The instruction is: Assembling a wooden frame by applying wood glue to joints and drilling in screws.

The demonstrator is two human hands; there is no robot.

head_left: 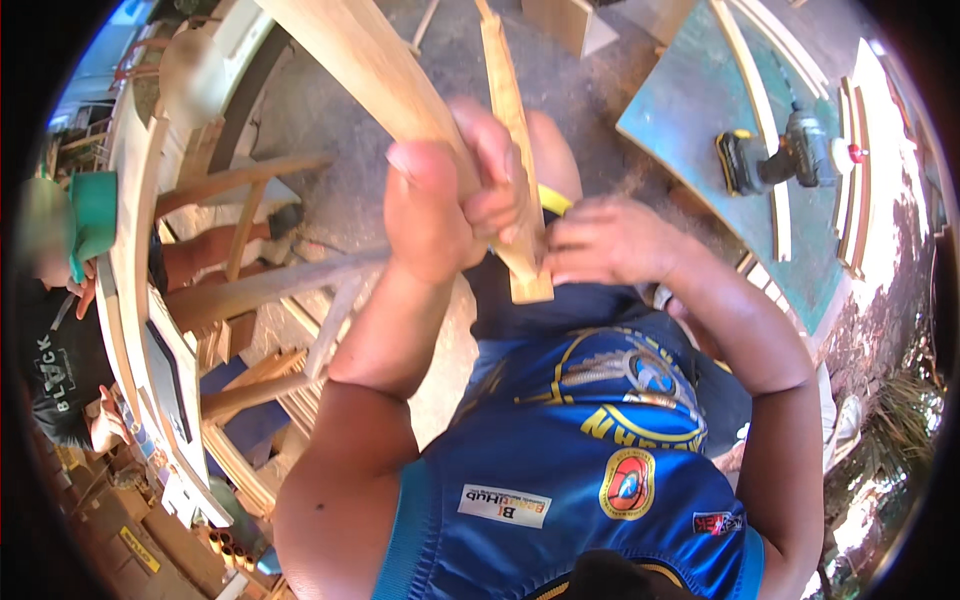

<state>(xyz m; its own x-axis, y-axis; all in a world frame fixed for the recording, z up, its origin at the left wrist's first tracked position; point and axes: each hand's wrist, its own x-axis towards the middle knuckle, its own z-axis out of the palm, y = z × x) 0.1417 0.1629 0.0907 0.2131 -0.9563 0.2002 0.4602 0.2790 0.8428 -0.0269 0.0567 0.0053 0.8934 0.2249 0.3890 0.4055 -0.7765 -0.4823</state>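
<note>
My left hand (450, 195) is wrapped round a wide, pale wooden piece (375, 70), which slants up past the top edge of the view. Close beside it runs a narrower wooden piece (508, 105) with a squared near end in front of my body. My right hand (615, 242) is closed at that near end, its bent fingers against the wood's right side. The thumb of the right hand is hidden, and I cannot tell whether the two wooden pieces are joined.
To the right, a black and yellow cordless drill (770, 155) lies on a greenish board (690, 110) among curved wooden strips (853, 180). At left stand wooden frame parts (270, 290) and stacked strips (240, 465). A person in a green cap (93, 215) is beside a long wooden piece there.
</note>
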